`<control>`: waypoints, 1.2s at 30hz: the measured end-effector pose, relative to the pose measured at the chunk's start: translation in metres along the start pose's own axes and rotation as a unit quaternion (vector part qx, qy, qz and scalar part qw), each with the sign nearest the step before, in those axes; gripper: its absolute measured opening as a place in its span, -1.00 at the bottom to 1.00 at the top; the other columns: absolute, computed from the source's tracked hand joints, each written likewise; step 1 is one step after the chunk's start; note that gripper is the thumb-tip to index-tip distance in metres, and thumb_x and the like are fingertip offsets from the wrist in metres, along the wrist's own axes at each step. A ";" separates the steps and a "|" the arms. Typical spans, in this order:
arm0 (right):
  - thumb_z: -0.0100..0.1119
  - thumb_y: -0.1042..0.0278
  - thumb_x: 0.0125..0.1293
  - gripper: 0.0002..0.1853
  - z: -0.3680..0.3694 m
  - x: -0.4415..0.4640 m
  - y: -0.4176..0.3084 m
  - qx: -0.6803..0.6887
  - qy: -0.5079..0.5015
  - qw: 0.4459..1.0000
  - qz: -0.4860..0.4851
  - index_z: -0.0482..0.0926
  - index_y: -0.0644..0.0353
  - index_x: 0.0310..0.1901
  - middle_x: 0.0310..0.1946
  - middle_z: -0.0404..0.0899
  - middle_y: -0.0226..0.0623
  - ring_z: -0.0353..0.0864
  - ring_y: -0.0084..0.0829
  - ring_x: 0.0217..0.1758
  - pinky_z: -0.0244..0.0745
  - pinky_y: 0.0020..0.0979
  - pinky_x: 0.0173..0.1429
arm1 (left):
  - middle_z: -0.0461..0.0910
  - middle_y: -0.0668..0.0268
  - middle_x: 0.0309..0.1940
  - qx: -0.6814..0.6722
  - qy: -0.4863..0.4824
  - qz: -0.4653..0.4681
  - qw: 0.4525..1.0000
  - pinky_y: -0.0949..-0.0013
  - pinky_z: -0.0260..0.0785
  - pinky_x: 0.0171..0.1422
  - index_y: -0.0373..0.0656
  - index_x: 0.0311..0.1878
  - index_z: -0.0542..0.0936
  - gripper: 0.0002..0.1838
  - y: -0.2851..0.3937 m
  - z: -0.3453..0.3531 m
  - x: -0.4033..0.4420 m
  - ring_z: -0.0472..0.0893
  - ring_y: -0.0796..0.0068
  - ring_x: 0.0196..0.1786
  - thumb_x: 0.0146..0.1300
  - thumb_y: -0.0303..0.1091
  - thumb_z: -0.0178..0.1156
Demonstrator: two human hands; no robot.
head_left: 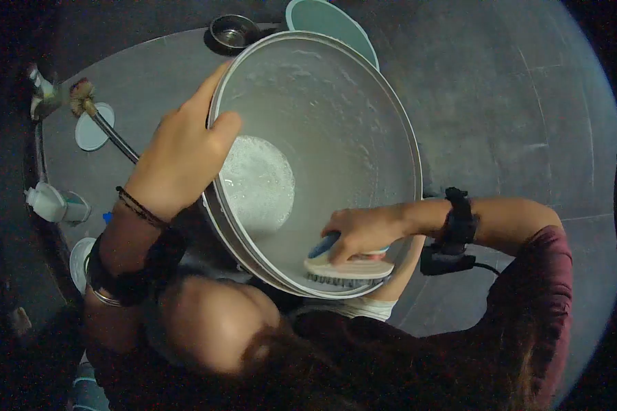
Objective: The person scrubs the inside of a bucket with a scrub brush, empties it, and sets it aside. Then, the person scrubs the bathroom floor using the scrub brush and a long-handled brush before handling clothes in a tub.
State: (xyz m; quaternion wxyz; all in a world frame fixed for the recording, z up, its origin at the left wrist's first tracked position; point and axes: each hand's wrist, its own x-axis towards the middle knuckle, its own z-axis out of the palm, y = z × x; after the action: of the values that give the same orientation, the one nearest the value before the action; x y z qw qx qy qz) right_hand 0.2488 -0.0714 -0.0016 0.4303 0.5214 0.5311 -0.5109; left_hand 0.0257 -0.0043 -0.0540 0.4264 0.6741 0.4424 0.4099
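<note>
A large round metal tub is tilted toward me, with foamy water pooled at its left side and suds on the inner wall. My left hand is closed over the tub's left rim, thumb on the inside. Inside the tub, my right hand grips a scrub brush with a pale body, a blue part and dark bristles. Those bristles face the lower inner wall near the rim. Whether they touch it is hard to tell.
On the grey floor behind the tub are a small metal bowl and a green basin. To the left lie a long-handled brush, a white lid and a white bottle. My knee is close below the tub.
</note>
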 end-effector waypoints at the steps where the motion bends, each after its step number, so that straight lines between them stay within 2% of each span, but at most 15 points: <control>1: 0.05 0.25 -0.15 -0.71 -0.005 0.005 0.010 0.091 -0.058 0.994 -0.016 0.51 0.35 -0.48 -0.74 0.46 -0.29 0.45 -0.30 -0.67 0.34 -0.32 -0.53 | 0.50 -0.08 -0.29 0.001 -0.001 0.000 1.000 0.24 0.29 -0.08 -0.13 0.18 0.22 -0.46 0.000 0.000 -0.001 0.51 -0.01 -0.21 0.05 -0.29 -0.13; 2: 0.06 0.26 -0.12 -0.74 -0.014 0.028 0.063 -0.003 -0.076 0.971 -0.228 0.51 0.33 -0.49 -0.69 0.48 -0.32 0.47 -0.34 -0.64 0.33 -0.34 -0.53 | 0.50 -0.08 -0.28 -0.015 -0.001 0.010 1.000 0.25 0.29 -0.07 -0.14 0.18 0.22 -0.45 0.000 0.000 -0.002 0.51 0.01 -0.20 0.04 -0.30 -0.13; 4: 0.07 0.27 -0.10 -0.77 -0.043 0.052 0.109 -0.097 -0.090 0.893 -0.431 0.51 0.30 -0.49 -0.64 0.51 -0.35 0.48 -0.38 -0.62 0.33 -0.36 -0.54 | 0.49 -0.08 -0.26 -0.027 -0.002 0.020 0.999 0.26 0.29 -0.06 -0.15 0.19 0.22 -0.45 0.002 -0.001 -0.004 0.51 0.03 -0.19 0.03 -0.31 -0.12; 6: 0.10 0.31 -0.09 -0.80 -0.078 0.062 0.095 -0.328 0.118 0.893 -0.286 0.53 0.23 -0.42 -0.54 0.53 -0.34 0.52 -0.35 -0.50 0.40 -0.35 -0.44 | 0.49 -0.08 -0.22 -0.035 -0.013 0.001 0.999 0.30 0.27 0.00 -0.20 0.19 0.20 -0.43 0.002 -0.004 -0.005 0.51 0.10 -0.13 0.02 -0.34 -0.12; 9: 0.14 0.36 -0.07 -0.79 -0.111 0.081 0.067 -0.578 0.406 0.708 -0.007 0.55 0.12 -0.32 -0.38 0.56 -0.32 0.58 -0.31 -0.32 0.51 -0.34 -0.30 | 0.47 -0.11 -0.17 -0.042 -0.016 0.012 0.999 0.34 0.24 0.05 -0.29 0.19 0.19 -0.42 0.003 -0.009 -0.001 0.50 0.15 -0.08 0.01 -0.38 -0.14; 13: 0.09 0.40 -0.04 -0.85 -0.123 0.166 0.025 -0.443 0.341 0.829 -0.017 0.53 0.22 -0.39 -0.38 0.56 -0.18 0.58 -0.22 -0.29 0.50 -0.27 -0.35 | 0.44 -0.13 -0.12 -0.034 -0.002 0.054 0.998 0.35 0.22 0.08 -0.37 0.18 0.17 -0.41 0.009 -0.015 0.003 0.48 0.15 -0.03 0.00 -0.41 -0.15; 15: 0.09 0.40 -0.06 -0.79 -0.110 0.209 0.015 -0.374 0.393 0.819 -0.187 0.48 0.27 -0.34 -0.39 0.56 -0.14 0.58 -0.17 -0.31 0.49 -0.23 -0.32 | 0.40 -0.14 -0.06 -0.033 -0.042 -0.002 0.999 0.36 0.20 0.11 -0.40 0.19 0.14 -0.38 0.015 -0.020 0.003 0.45 0.14 0.03 -0.04 -0.45 -0.15; 20: 0.25 0.34 -0.23 -0.58 -0.067 0.257 -0.015 -0.355 0.329 0.813 -0.324 0.43 0.31 -0.25 -0.39 0.55 -0.09 0.56 -0.11 -0.29 0.48 -0.24 -0.25 | 0.37 -0.12 0.00 0.052 -0.033 0.051 0.997 0.33 0.14 0.18 -0.39 0.21 0.10 -0.32 0.004 -0.012 0.006 0.40 0.17 0.09 -0.10 -0.48 -0.16; 23: 0.30 0.31 -0.29 -0.62 -0.047 0.282 -0.027 -0.394 0.206 0.832 -0.332 0.52 0.26 -0.35 -0.42 0.55 -0.12 0.56 -0.11 -0.31 0.48 -0.24 -0.27 | 0.35 -0.11 0.03 0.003 -0.048 0.001 0.999 0.31 0.11 0.21 -0.38 0.22 0.09 -0.31 0.014 -0.013 0.010 0.37 0.15 0.12 -0.12 -0.49 -0.17; 26: 0.30 0.29 -0.30 -0.71 -0.040 0.281 -0.042 -0.370 0.245 0.822 -0.357 0.57 0.22 -0.46 -0.47 0.55 -0.15 0.56 -0.12 -0.34 0.48 -0.23 -0.30 | 0.34 -0.04 0.01 -0.034 -0.048 -0.070 0.996 0.32 0.13 0.17 -0.28 0.22 0.13 -0.37 0.026 -0.010 0.004 0.35 0.20 0.06 -0.05 -0.44 -0.19; 28: 0.26 0.28 -0.27 -0.74 -0.049 0.298 -0.047 -0.291 0.318 0.836 -0.339 0.57 0.24 -0.48 -0.50 0.54 -0.11 0.55 -0.10 -0.37 0.47 -0.21 -0.30 | 0.34 0.04 -0.02 -0.036 -0.042 -0.121 0.991 0.34 0.16 0.11 -0.20 0.21 0.18 -0.42 0.029 -0.010 -0.003 0.35 0.28 0.00 0.02 -0.40 -0.20; 30: 0.22 0.35 -0.27 -0.79 -0.089 0.301 -0.044 -0.232 0.365 0.850 -0.301 0.56 0.25 -0.52 -0.51 0.54 -0.07 0.54 -0.09 -0.39 0.46 -0.19 -0.32 | 0.31 0.05 0.01 0.161 -0.081 -0.230 0.956 0.35 0.15 0.09 -0.18 0.24 0.14 -0.43 0.031 -0.014 -0.007 0.33 0.27 0.01 0.07 -0.33 -0.20; 33: 0.19 0.31 -0.25 -0.78 -0.133 0.311 0.000 -0.154 0.457 0.852 -0.205 0.57 0.23 -0.50 -0.49 0.54 -0.04 0.55 -0.10 -0.39 0.46 -0.20 -0.28 | 0.39 -0.16 -0.07 0.099 -0.062 -0.203 0.972 0.28 0.17 0.12 -0.32 0.25 0.05 -0.32 0.034 -0.013 -0.003 0.44 0.16 -0.06 -0.07 -0.50 -0.16; 34: 0.23 0.14 -0.23 -0.68 -0.141 0.320 0.025 -0.179 0.458 0.848 -0.199 0.55 0.24 -0.51 -0.51 0.52 -0.01 0.52 -0.05 -0.37 0.41 -0.17 -0.27 | 0.39 -0.16 -0.07 0.099 -0.063 -0.205 0.972 0.28 0.17 0.12 -0.32 0.25 0.05 -0.32 0.031 -0.013 -0.004 0.44 0.16 -0.06 -0.07 -0.50 -0.16; 36: 0.19 0.18 -0.21 -0.70 -0.132 0.305 0.066 -0.115 0.420 0.890 -0.134 0.55 0.27 -0.51 -0.50 0.54 -0.04 0.55 -0.12 -0.37 0.43 -0.21 -0.30 | 0.40 -0.15 -0.08 0.042 -0.053 -0.109 0.992 0.29 0.17 0.12 -0.32 0.25 0.06 -0.32 0.027 -0.011 -0.002 0.44 0.16 -0.04 -0.08 -0.49 -0.17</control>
State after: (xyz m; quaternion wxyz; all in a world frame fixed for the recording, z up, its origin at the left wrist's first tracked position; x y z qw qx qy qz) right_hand 0.2979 0.0899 -0.2959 0.1518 0.5583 0.7819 -0.2324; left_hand 0.0212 -0.0104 -0.0261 0.4627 0.6602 0.5066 0.3055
